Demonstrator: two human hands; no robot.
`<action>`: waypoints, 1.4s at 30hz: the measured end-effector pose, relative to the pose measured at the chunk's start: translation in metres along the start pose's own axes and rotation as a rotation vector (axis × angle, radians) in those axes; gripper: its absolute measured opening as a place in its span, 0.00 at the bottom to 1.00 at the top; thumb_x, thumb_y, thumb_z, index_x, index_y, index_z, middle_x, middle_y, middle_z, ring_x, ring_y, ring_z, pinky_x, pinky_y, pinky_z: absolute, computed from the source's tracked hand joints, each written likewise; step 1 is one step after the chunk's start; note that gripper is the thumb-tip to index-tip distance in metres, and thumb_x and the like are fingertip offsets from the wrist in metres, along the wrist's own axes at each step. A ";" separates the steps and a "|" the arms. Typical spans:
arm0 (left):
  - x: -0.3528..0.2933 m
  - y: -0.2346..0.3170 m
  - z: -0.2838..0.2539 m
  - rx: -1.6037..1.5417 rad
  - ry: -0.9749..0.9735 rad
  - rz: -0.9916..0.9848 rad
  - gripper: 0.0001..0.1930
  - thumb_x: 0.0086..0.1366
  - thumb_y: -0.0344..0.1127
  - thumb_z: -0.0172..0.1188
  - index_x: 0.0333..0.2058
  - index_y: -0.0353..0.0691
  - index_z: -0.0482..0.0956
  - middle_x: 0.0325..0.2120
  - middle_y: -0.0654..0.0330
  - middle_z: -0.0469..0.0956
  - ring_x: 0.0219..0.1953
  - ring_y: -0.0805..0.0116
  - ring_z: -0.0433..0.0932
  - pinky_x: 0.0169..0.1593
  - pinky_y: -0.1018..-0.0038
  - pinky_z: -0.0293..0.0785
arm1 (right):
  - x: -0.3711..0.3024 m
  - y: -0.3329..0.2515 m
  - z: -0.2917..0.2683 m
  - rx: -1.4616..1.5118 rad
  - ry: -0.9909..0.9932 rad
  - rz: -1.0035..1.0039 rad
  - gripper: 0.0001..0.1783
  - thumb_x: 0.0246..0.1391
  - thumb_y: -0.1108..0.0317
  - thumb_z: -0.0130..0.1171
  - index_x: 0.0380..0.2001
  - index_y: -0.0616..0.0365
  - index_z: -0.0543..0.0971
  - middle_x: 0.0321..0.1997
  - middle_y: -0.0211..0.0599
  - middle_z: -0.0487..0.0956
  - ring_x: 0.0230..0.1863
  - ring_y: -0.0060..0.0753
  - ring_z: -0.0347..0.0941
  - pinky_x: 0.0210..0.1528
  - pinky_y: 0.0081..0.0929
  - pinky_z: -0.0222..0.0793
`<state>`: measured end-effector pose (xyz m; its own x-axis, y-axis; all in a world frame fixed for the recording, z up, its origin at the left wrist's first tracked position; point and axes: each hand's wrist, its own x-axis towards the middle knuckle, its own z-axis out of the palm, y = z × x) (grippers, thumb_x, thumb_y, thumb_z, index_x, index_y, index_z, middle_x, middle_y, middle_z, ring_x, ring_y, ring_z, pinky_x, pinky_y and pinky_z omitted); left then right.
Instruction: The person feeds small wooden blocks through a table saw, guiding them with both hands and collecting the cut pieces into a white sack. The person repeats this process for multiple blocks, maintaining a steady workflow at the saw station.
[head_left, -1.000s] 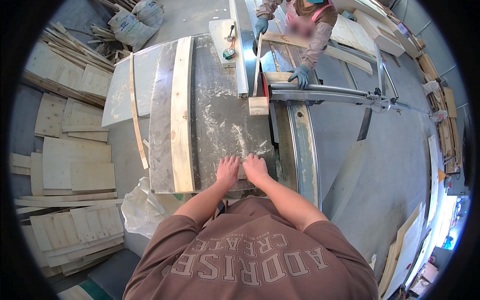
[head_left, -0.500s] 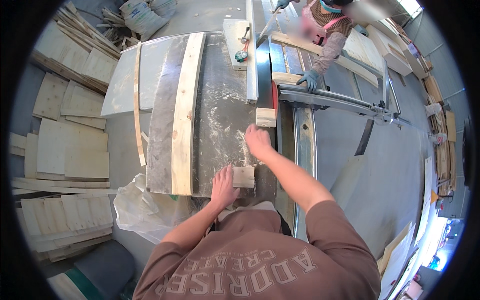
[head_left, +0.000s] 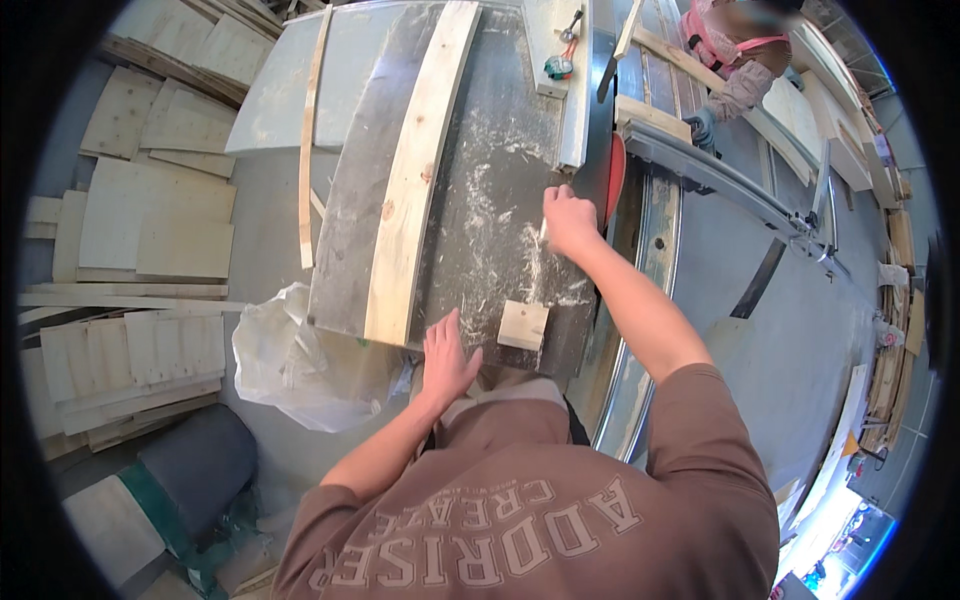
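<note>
Compared with the earlier frame, the right hand (head_left: 572,222) now reaches closer to the end of the metal fence (head_left: 573,130), and a small gap shows between the left hand (head_left: 447,362) and the wooden block (head_left: 523,326). Pale, flat-faced and nearly square, the block lies on the dark, scuffed metal table (head_left: 340,270) by its near edge, toward the near right corner. One dark spot marks its top. No long axis stands out; its front side faces the near edge, turned slightly askew.

Fingers parted, the left hand is open and empty at the near edge. The right hand is curled, with a pale sliver showing along its left side; I cannot tell whether it grips it. Dry, curly wood shavings (head_left: 533,265) litter the surface between the hands. A long, smooth, knotted board (head_left: 420,170) points from the near edge to the far edge, left of the shavings. Beyond the fence's right side, a co-worker's gloved hand (head_left: 704,128) is beside a piece of wood (head_left: 652,118).
</note>
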<state>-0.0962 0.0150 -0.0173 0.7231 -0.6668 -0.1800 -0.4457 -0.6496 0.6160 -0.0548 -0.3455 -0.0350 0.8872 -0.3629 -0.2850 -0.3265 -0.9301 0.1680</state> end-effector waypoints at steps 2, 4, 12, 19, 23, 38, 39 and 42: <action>0.003 -0.013 0.015 -0.059 0.031 -0.004 0.42 0.64 0.34 0.69 0.73 0.28 0.59 0.64 0.39 0.71 0.67 0.39 0.67 0.71 0.52 0.65 | -0.052 -0.032 -0.055 0.091 -0.040 -0.118 0.41 0.47 0.63 0.76 0.62 0.67 0.71 0.57 0.54 0.78 0.44 0.45 0.88 0.40 0.39 0.85; 0.011 -0.021 0.032 -0.151 0.072 0.017 0.34 0.66 0.29 0.65 0.69 0.29 0.65 0.60 0.39 0.75 0.62 0.40 0.74 0.67 0.54 0.71 | -0.111 -0.065 -0.076 0.175 -0.096 -0.153 0.44 0.42 0.65 0.78 0.62 0.67 0.71 0.55 0.51 0.77 0.43 0.44 0.87 0.42 0.37 0.85; 0.041 -0.011 0.063 -0.320 -0.133 -0.085 0.21 0.67 0.26 0.56 0.59 0.28 0.75 0.47 0.40 0.83 0.50 0.41 0.83 0.57 0.54 0.78 | -0.178 -0.116 -0.005 0.274 -0.105 -0.089 0.54 0.45 0.60 0.80 0.70 0.69 0.64 0.58 0.49 0.75 0.47 0.45 0.85 0.44 0.38 0.85; 0.048 -0.008 0.081 -0.415 -0.383 -0.234 0.23 0.60 0.22 0.55 0.56 0.28 0.78 0.44 0.46 0.88 0.47 0.58 0.85 0.56 0.62 0.79 | -0.220 -0.094 0.033 0.772 -0.008 0.387 0.57 0.58 0.50 0.74 0.76 0.72 0.54 0.70 0.59 0.68 0.65 0.63 0.73 0.62 0.48 0.79; 0.040 0.009 0.088 -0.403 -0.278 -0.198 0.28 0.58 0.21 0.56 0.60 0.29 0.77 0.48 0.45 0.87 0.52 0.61 0.85 0.59 0.64 0.78 | -0.218 -0.102 0.091 1.096 -0.183 0.319 0.44 0.59 0.49 0.73 0.63 0.74 0.68 0.67 0.64 0.72 0.67 0.65 0.71 0.67 0.52 0.73; 0.068 0.032 0.050 0.468 -0.312 0.490 0.43 0.56 0.30 0.70 0.71 0.38 0.63 0.67 0.47 0.70 0.71 0.46 0.69 0.70 0.56 0.71 | -0.209 -0.082 0.051 0.287 0.064 -0.043 0.53 0.37 0.60 0.83 0.66 0.66 0.67 0.59 0.46 0.75 0.66 0.48 0.69 0.69 0.43 0.62; 0.073 0.031 0.054 0.485 -0.313 0.498 0.41 0.55 0.30 0.70 0.68 0.38 0.65 0.64 0.49 0.71 0.68 0.47 0.70 0.68 0.56 0.72 | -0.204 -0.084 0.059 0.259 0.086 -0.038 0.52 0.36 0.58 0.83 0.63 0.64 0.68 0.58 0.45 0.75 0.65 0.47 0.70 0.69 0.43 0.62; 0.081 0.030 0.061 0.512 -0.306 0.515 0.34 0.53 0.31 0.71 0.59 0.41 0.70 0.55 0.53 0.75 0.63 0.50 0.74 0.63 0.56 0.74 | -0.199 -0.083 0.064 0.228 0.121 -0.042 0.49 0.32 0.55 0.85 0.57 0.59 0.71 0.55 0.42 0.76 0.63 0.44 0.71 0.68 0.44 0.62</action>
<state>-0.0834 -0.0809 -0.0606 0.2156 -0.9520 -0.2171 -0.9264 -0.2697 0.2626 -0.2254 -0.1992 -0.0528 0.9297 -0.3269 -0.1696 -0.3412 -0.9379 -0.0626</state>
